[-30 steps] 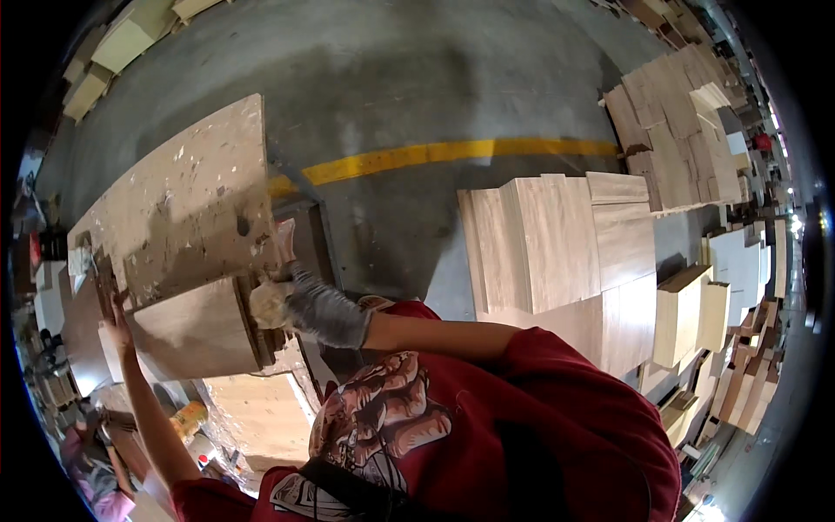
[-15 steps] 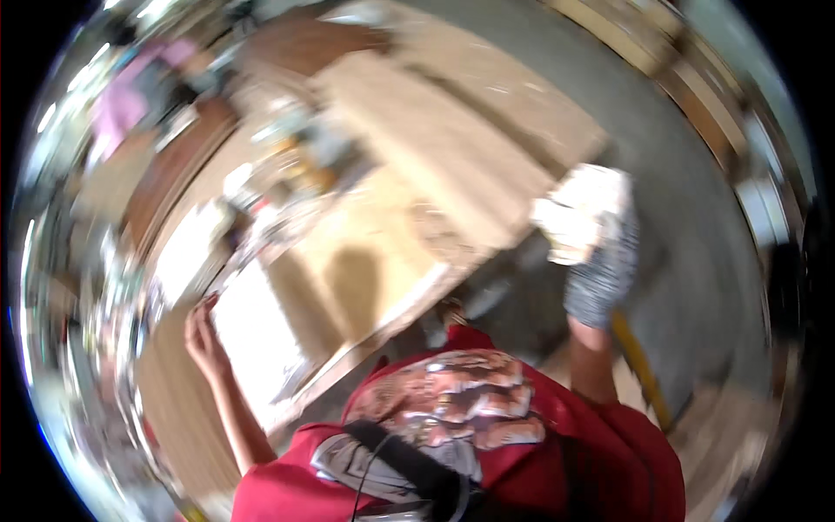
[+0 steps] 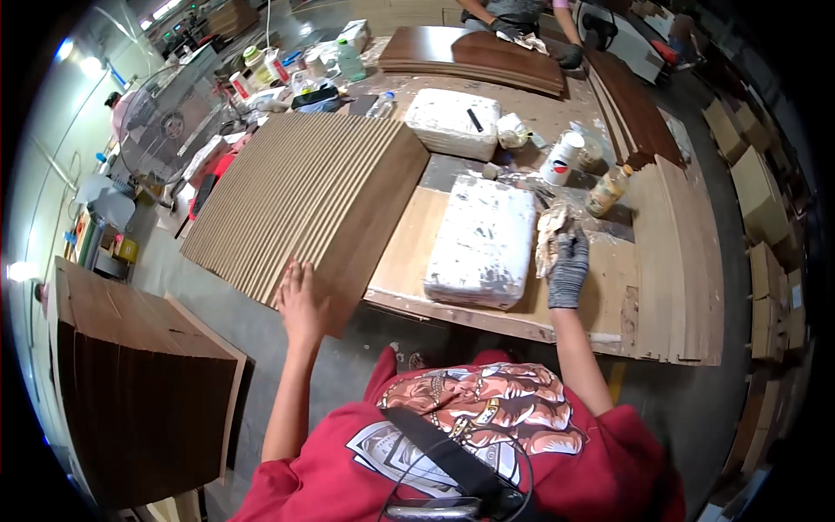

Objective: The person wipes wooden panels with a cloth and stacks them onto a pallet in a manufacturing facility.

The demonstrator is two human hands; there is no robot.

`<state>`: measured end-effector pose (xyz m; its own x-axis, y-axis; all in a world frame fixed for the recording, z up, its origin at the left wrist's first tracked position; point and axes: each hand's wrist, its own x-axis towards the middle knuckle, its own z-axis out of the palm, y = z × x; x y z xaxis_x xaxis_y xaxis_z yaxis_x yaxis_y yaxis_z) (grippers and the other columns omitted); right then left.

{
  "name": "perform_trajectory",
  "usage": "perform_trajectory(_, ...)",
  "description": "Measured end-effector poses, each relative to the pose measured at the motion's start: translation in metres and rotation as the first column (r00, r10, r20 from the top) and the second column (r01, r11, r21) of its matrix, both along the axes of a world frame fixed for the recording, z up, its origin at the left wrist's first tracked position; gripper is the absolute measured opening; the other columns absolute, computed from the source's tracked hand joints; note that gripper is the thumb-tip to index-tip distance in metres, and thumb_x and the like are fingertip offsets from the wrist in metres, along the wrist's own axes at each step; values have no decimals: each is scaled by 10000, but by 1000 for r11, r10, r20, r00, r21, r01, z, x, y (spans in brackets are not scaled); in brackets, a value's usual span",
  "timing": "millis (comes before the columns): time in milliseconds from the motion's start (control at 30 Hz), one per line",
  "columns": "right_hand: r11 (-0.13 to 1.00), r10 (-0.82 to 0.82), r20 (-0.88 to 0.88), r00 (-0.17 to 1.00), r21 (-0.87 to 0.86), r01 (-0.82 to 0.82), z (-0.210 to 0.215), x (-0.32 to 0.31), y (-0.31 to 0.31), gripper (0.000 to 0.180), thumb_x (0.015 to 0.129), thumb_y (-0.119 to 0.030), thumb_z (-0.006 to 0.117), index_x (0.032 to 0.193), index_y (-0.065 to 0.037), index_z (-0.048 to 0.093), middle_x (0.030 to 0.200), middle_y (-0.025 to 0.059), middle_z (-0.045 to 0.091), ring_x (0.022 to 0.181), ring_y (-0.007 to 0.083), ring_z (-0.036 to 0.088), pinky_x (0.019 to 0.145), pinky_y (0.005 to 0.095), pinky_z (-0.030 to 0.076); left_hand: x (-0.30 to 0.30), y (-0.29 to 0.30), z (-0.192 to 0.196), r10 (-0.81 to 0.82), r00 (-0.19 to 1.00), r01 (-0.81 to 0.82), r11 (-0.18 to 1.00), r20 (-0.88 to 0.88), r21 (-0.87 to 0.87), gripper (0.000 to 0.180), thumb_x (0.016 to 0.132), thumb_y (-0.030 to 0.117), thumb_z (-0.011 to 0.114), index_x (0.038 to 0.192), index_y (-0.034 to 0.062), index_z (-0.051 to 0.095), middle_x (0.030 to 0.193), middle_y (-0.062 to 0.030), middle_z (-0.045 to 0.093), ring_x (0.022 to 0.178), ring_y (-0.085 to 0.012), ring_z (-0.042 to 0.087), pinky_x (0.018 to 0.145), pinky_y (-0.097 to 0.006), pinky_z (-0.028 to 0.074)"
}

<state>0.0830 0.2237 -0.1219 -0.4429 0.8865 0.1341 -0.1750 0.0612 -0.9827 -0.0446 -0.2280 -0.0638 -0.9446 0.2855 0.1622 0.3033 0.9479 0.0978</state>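
My bare left hand (image 3: 302, 304) lies with outstretched fingers on the near edge of a stack of wooden boards (image 3: 296, 191), whose top is a row of ridges. Wearing a grey knit glove, my right hand (image 3: 570, 270) grips a crumpled, stained cloth (image 3: 551, 233) above the table (image 3: 404, 270). Just left of the cloth is a white wrapped block (image 3: 483, 242) with dark smears. A second white block (image 3: 453, 122) sits farther back, with a small black object on it. A bottle of yellowish liquid (image 3: 609, 190) and a white cup (image 3: 562, 158) stand beyond my right hand.
Light boards (image 3: 674, 261) lie along the table's right side, near dark brown boards (image 3: 631, 109). Across the table, another person's gloved hand (image 3: 570, 57) is beside a brown panel (image 3: 470, 56). A tall board stack (image 3: 148, 383) stands at lower left, beside a fan (image 3: 170, 126).
The view has swung and sharpened from a blur. My right hand has brought the cloth from above the floor to the table. My left hand has moved from beside a white block to the ridged stack.
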Motion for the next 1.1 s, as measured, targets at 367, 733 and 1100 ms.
perform_trajectory(367,322,-128,783,609,614,-721,-15,-20,12,580,843,-394,599,1382,-236,453,1491,168,318,1374,390,286,1113,570,188,-6,0,-2,-92,991,94,995,-94,20,740,703,112,715,1395,148,456,1510,-91,332,1406,-271,274,1125,-463,233)
perform_trajectory(733,186,381,662,645,629,-755,-9,-45,31,569,779,-261,717,1272,-58,518,1178,191,553,1110,381,515,987,458,391,27,45,16,-16,999,22,983,-36,183,660,767,-71,573,1387,130,470,1434,-89,447,1263,-292,475,997,-342,422)
perform_trajectory(1100,726,-232,209,950,687,26,63,-63,203,338,940,-175,536,1216,17,496,1236,197,510,1144,278,496,979,393,390,30,44,18,265,928,-321,925,261,203,184,895,213,588,942,35,603,815,-213,623,777,-422,587,648,-439,467)
